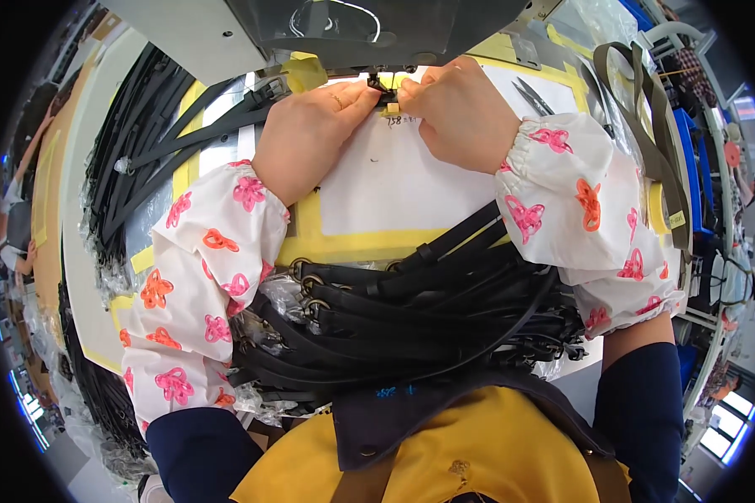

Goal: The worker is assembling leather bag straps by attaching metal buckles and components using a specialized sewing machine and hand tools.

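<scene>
Both the left hand [310, 134] and right hand [457, 113] pinch a thin, probably limp black strap end [383, 88] just under the sewing machine [344, 29], fingertips nearly touching.

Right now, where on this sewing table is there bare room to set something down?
The white sheet is bare between both hands and the yellow tape border. Crowded: black straps heaped in front, more straps at left, scissors at right.
</scene>
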